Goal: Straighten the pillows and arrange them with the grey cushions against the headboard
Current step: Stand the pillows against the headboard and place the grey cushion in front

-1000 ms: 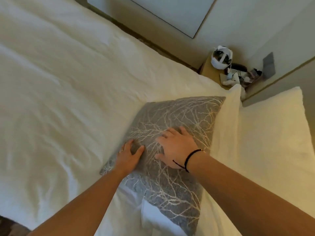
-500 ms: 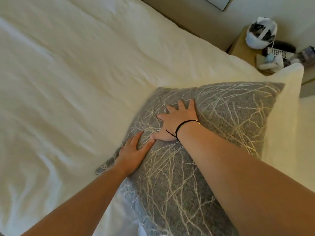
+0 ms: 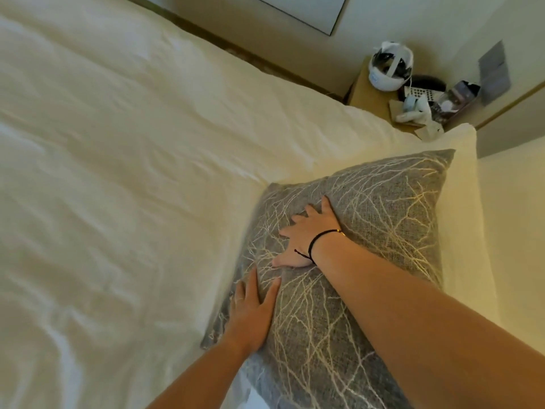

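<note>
A grey cushion (image 3: 380, 231) with a pale branch pattern leans against a white pillow (image 3: 460, 219) at the head of the bed. My right hand (image 3: 309, 234), with a black cord on its wrist, presses flat on the middle of the cushion, fingers spread. My left hand (image 3: 250, 311) lies flat along the cushion's left edge, fingers straight. Part of another white pillow (image 3: 519, 231) shows at the far right. The cushion's lower end is cut off by the frame.
A white duvet (image 3: 118, 187) covers the bed to the left. A bedside table (image 3: 371, 98) at the top right holds a white headset (image 3: 389, 66), a remote and small clutter. A wall switch plate (image 3: 494, 72) sits above it.
Both hands have slid further up the cushion while staying flat on it. The cushion looks a little more upright against the white pillow, and the view has shifted.
</note>
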